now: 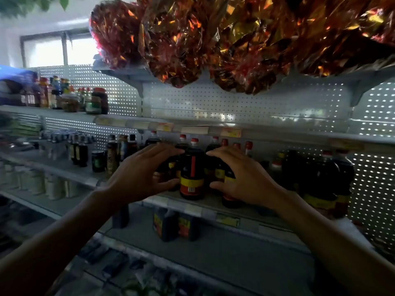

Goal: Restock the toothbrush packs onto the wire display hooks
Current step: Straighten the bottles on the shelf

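No toothbrush packs or wire display hooks show in this view. Both my hands reach to a middle shelf [192, 207] of dark sauce bottles. My left hand [143, 174] hovers with spread fingers just left of a red-capped dark bottle [192, 169] with a red and yellow label, its thumb close to the label. My right hand [243, 178] arches over a smaller dark bottle [229, 200] just right of it. Neither hand plainly grips anything; the bottles behind my palms are hidden.
More dark bottles [324, 178] crowd the shelf to the right, and smaller ones [79, 150] stand at the left. Shiny red-gold foil bags [235, 39] hang over the top shelf edge. Jars [96, 101] stand on an upper left shelf. A pegboard back panel [213, 99] lies behind.
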